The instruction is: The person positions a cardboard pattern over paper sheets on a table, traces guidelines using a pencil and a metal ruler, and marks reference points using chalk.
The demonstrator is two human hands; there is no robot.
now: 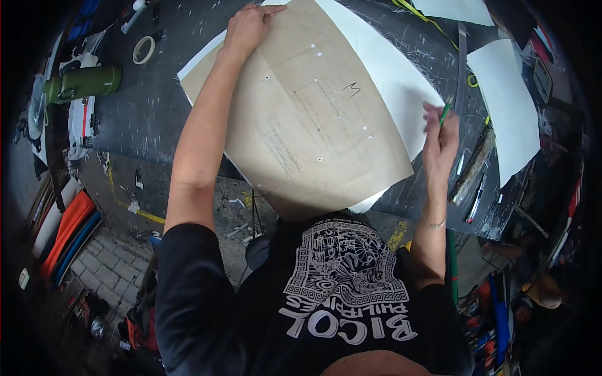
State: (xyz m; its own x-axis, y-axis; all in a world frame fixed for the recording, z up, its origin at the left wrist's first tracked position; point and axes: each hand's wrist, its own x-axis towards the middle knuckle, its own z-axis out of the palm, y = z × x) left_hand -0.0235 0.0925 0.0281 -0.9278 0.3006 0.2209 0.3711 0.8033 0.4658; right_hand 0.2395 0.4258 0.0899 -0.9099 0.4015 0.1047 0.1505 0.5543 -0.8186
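A large brown paper pattern [342, 125] with pencilled lines, small holes and a letter M lies over white sheet material [401, 81] on the dark table. My left hand [246, 30] rests flat on the pattern's far edge, its index finger stretched to the right. Beyond the pattern's right edge, my right hand [441, 133] is closed around a slim green pen or pencil [445, 113], slightly blurred. Its tip points away from me, over the white sheet's right corner.
A metal ruler [462, 62], another white sheet [509, 106], a wooden stick [471, 166] and a marker [476, 199] lie at right. At left are a tape roll [143, 50] and a green bottle [91, 81]. Loose threads fringe the white material.
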